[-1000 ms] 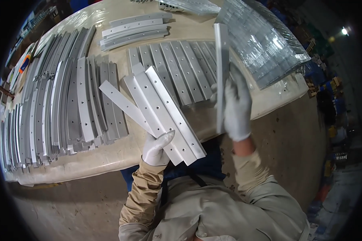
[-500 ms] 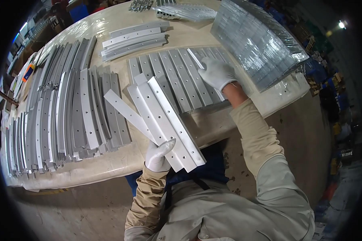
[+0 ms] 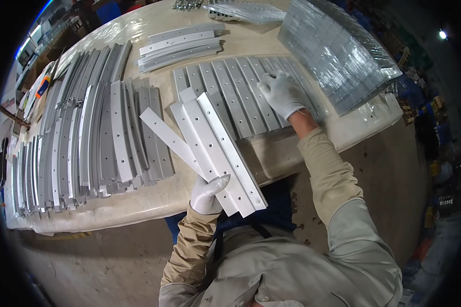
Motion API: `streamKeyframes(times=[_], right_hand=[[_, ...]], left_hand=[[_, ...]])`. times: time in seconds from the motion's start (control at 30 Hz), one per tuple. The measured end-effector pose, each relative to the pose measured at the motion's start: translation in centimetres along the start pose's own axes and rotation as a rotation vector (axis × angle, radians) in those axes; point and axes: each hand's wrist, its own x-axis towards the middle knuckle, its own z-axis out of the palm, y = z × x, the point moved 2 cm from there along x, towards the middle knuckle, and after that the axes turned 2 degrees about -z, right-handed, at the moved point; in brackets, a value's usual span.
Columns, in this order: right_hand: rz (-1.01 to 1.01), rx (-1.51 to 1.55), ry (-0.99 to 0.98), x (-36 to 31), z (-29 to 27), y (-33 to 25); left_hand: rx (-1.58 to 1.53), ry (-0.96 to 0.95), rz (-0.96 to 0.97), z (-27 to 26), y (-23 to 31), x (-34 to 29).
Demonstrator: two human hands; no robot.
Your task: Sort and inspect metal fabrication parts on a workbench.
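My left hand (image 3: 208, 195), in a white glove, is closed round a fanned bundle of silver metal strips (image 3: 215, 148) with small holes, thumb on top. One narrower strip (image 3: 169, 140) sticks out of the bundle toward the left. My right hand (image 3: 281, 94), also gloved, rests over the right part of a row of similar metal strips (image 3: 235, 97) lying side by side on the table. Its fingers are half bent and slightly apart, touching the strips, with nothing visibly held. The palm and the strip parts beneath it are hidden.
Many metal strips (image 3: 82, 133) stand in dense rows on the left of the cream-covered table (image 3: 261, 158). A smaller pile of strips (image 3: 182, 46) lies at the back. On the right rises a tall stack of clear plastic trays (image 3: 333, 56). The table's near edge runs before me.
The bright strip under my right hand was tilted up in its fingers and now lies flat in the row. The fingers have loosened. My left hand keeps its bundle. The whole view has shifted slightly.
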Motion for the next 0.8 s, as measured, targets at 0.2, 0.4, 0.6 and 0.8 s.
streamKeyframes(times=[0.2, 0.4, 0.6, 0.8], right_hand=[[-0.175, 0.469, 0.302, -3.2, -3.3, -5.8], [-0.302, 0.467, 0.100, -8.9, -8.0, -15.7], [-0.312, 0.607, -0.011, -8.9, -6.2, -16.1], [0.299, 1.406, -0.357, -14.3, -9.6, -12.9]], left_hand=[[-0.071, -0.141, -0.040, -1.2, -0.5, -2.1], [-0.061, -0.241, -0.069, -3.6, -2.1, -5.6], [-0.053, -0.152, -0.062, -5.1, -3.2, -7.0], [0.021, 0.042, 0.011, -1.8, -1.2, -5.7]])
